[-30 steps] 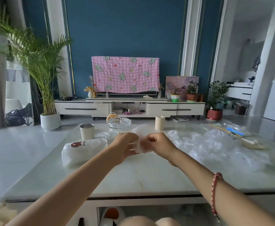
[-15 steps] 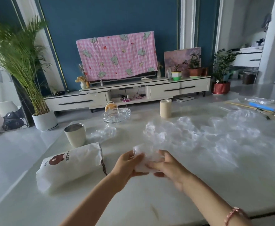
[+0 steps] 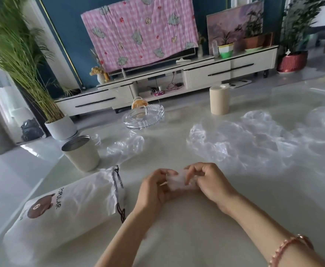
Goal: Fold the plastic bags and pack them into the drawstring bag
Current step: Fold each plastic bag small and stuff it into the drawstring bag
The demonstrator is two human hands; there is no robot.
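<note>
A small folded clear plastic bag (image 3: 178,181) sits between my two hands just above the table. My left hand (image 3: 154,191) grips its left side and my right hand (image 3: 210,180) pinches its right side with curled fingers. To the left lies the white drawstring bag (image 3: 61,212), stuffed full, with a brown bear print and a dark cord at its mouth near my left wrist. A heap of loose clear plastic bags (image 3: 254,143) spreads over the table's right half. One more crumpled clear bag (image 3: 125,147) lies behind the drawstring bag.
On the white table (image 3: 186,237) stand a cream metal cup (image 3: 82,153) at the left, a glass ashtray (image 3: 144,116) at the far middle and a beige cylinder (image 3: 219,100) behind the bag heap. A TV cabinet and potted plants stand beyond.
The view has dipped and moved closer to the table. My hands have lowered with the plastic bag, which is now squeezed into a smaller packet between them.
</note>
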